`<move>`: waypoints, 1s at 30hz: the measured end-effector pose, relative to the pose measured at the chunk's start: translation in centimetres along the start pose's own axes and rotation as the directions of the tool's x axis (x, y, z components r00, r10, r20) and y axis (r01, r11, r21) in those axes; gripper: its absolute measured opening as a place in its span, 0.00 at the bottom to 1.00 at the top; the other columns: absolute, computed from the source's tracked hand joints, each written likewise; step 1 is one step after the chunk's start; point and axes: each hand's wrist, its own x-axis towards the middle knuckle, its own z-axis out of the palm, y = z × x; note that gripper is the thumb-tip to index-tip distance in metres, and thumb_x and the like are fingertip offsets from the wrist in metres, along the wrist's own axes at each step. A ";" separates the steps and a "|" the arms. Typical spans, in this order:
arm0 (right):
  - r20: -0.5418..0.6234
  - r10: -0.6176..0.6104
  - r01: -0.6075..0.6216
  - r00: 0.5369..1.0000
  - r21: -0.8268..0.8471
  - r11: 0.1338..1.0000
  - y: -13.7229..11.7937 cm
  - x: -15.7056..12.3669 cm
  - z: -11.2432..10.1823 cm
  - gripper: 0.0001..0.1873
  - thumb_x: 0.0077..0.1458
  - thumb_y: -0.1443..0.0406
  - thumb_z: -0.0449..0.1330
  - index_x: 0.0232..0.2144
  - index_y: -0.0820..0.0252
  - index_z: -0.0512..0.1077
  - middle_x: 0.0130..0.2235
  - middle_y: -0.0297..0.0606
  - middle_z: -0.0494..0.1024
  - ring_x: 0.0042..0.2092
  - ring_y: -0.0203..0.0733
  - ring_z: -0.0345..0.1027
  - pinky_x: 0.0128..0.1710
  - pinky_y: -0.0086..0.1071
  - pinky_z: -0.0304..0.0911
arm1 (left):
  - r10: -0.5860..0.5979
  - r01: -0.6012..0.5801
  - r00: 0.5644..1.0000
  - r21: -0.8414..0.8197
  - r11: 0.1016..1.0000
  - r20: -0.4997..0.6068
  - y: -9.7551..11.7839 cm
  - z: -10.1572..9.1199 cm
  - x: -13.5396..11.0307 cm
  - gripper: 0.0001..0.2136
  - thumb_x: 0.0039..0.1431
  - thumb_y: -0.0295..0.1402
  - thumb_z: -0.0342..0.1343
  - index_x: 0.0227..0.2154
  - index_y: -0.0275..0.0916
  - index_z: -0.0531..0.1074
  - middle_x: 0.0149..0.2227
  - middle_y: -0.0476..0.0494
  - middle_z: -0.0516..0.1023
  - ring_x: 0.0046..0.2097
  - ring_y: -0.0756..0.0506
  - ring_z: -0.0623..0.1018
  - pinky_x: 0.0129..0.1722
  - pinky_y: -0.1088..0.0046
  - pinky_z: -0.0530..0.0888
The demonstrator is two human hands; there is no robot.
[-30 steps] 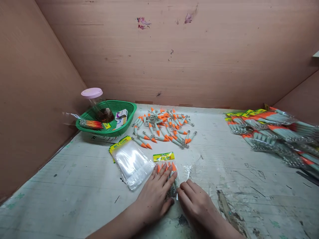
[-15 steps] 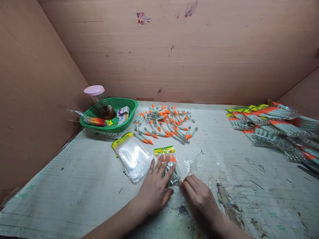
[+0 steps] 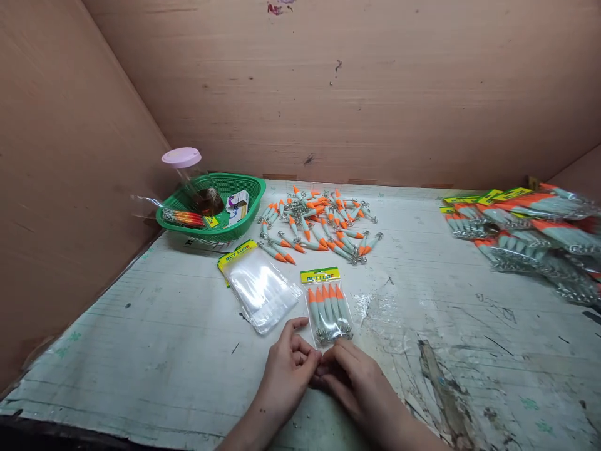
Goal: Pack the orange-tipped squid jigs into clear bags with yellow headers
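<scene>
the left hand (image 3: 286,371) and right hand (image 3: 359,383) meet near the front edge of the worktop (image 3: 141,351), fingers curled in and fingertips touching each other. whether they pinch anything between them cannot be told. a small bag (image 3: 327,305) with a yellow header lies flat, filled with orange-tipped lures, its lower edge right by the fingertips. just left of it sits a stack of empty bags (image 3: 258,287). behind are a heap of loose lures (image 3: 322,227) and a green basket (image 3: 251,188). a pile of filled bags (image 3: 526,235) lies at far right.
</scene>
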 end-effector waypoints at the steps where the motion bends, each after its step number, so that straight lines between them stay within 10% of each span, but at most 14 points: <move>1: 0.012 0.021 -0.022 1.000 0.006 1.000 0.1 0.2 0.1 0.05 0.55 0.71 0.54 0.28 0.59 0.63 0.31 0.36 0.70 0.33 0.39 0.66 0.31 0.30 0.62 | -0.002 0.002 1.000 0.003 1.000 -0.005 0.0 0.0 0.0 0.23 0.50 0.33 0.54 0.49 0.35 0.56 0.24 0.55 0.68 0.24 0.50 0.73 0.25 0.73 0.72; 9: 0.071 0.054 -0.069 0.996 0.223 0.972 -0.5 -0.3 -1.5 0.10 0.58 0.64 0.50 0.25 0.59 0.61 0.29 0.34 0.66 0.31 0.36 0.60 0.30 0.28 0.58 | 0.008 -0.008 0.999 0.007 1.000 -0.035 0.1 0.2 -0.2 0.25 0.48 0.32 0.55 0.49 0.37 0.53 0.22 0.58 0.67 0.22 0.49 0.74 0.21 0.74 0.71; 12: -0.029 0.266 -0.222 0.964 0.469 0.855 1.4 -1.7 -4.2 0.13 0.58 0.56 0.53 0.27 0.58 0.63 0.26 0.32 0.64 0.28 0.35 0.58 0.27 0.27 0.57 | -0.005 0.006 0.998 0.017 1.000 -0.062 0.2 0.4 -0.2 0.25 0.48 0.32 0.54 0.48 0.39 0.52 0.22 0.59 0.66 0.22 0.49 0.75 0.20 0.75 0.71; 14: -0.180 0.480 -0.307 0.859 0.569 0.763 4.2 -3.0 -6.9 0.16 0.55 0.51 0.54 0.31 0.58 0.65 0.24 0.32 0.64 0.25 0.35 0.57 0.23 0.28 0.57 | -0.024 0.025 0.998 0.018 1.000 -0.059 0.2 0.3 -0.3 0.25 0.48 0.32 0.54 0.49 0.39 0.52 0.23 0.59 0.65 0.21 0.49 0.75 0.19 0.76 0.71; 17: -0.444 0.557 -0.443 0.702 0.341 0.829 8.4 -5.0 -11.3 0.18 0.50 0.50 0.55 0.30 0.58 0.67 0.24 0.37 0.67 0.25 0.41 0.61 0.23 0.34 0.61 | 0.027 -0.027 1.000 0.142 0.990 0.000 0.0 -0.4 -1.0 0.22 0.54 0.33 0.50 0.52 0.39 0.53 0.25 0.55 0.66 0.22 0.50 0.74 0.21 0.74 0.72; 19: -0.649 0.329 -0.516 0.686 -0.115 0.849 9.7 -5.8 -13.0 0.15 0.53 0.55 0.51 0.30 0.59 0.70 0.28 0.45 0.71 0.29 0.48 0.65 0.27 0.41 0.63 | 0.202 -0.204 0.978 0.386 0.900 0.046 -0.1 -1.4 -1.5 0.20 0.58 0.30 0.44 0.54 0.40 0.55 0.31 0.49 0.69 0.25 0.50 0.75 0.25 0.72 0.74; 21: -0.625 -0.009 -0.420 0.780 -0.534 0.734 9.2 -5.7 -13.0 0.15 0.56 0.62 0.48 0.36 0.62 0.72 0.35 0.53 0.73 0.37 0.55 0.67 0.34 0.48 0.64 | 0.474 -0.455 0.866 0.643 0.616 0.160 0.0 -2.4 -1.6 0.22 0.56 0.24 0.43 0.55 0.41 0.59 0.38 0.40 0.72 0.34 0.46 0.76 0.33 0.67 0.75; 23: -0.355 -0.275 -0.099 0.893 -0.752 0.651 7.4 -4.6 -11.5 0.17 0.57 0.67 0.48 0.45 0.64 0.70 0.44 0.54 0.73 0.44 0.55 0.66 0.40 0.49 0.65 | 0.653 -0.657 0.647 0.723 0.215 0.394 0.4 -3.1 -1.1 0.24 0.54 0.19 0.43 0.54 0.41 0.63 0.45 0.36 0.72 0.43 0.42 0.75 0.40 0.62 0.75; 26: 0.079 -0.549 0.441 0.832 -0.694 0.569 4.3 -2.0 -8.3 0.19 0.59 0.72 0.46 0.51 0.62 0.66 0.48 0.46 0.74 0.48 0.48 0.67 0.45 0.42 0.67 | 0.633 -0.802 0.286 0.541 -0.252 0.719 1.6 -3.4 0.4 0.17 0.56 0.19 0.46 0.47 0.37 0.70 0.42 0.37 0.77 0.42 0.42 0.75 0.41 0.65 0.74; 28: 0.131 -0.638 0.583 0.759 -0.575 0.575 3.1 -0.6 -6.6 0.18 0.60 0.74 0.45 0.49 0.65 0.67 0.43 0.45 0.77 0.44 0.45 0.69 0.45 0.40 0.67 | 0.613 -0.825 0.176 0.455 -0.335 0.770 2.1 -3.3 1.2 0.13 0.56 0.19 0.47 0.40 0.37 0.72 0.37 0.40 0.79 0.38 0.45 0.75 0.39 0.68 0.74; 30: 0.055 -0.646 0.600 0.762 -0.438 0.670 2.7 -0.2 -5.7 0.15 0.61 0.74 0.45 0.45 0.66 0.67 0.39 0.46 0.77 0.40 0.43 0.70 0.41 0.37 0.68 | 0.658 -0.851 0.185 0.454 -0.264 0.730 2.1 -3.3 1.5 0.11 0.57 0.19 0.47 0.35 0.37 0.72 0.33 0.41 0.79 0.36 0.45 0.75 0.38 0.68 0.73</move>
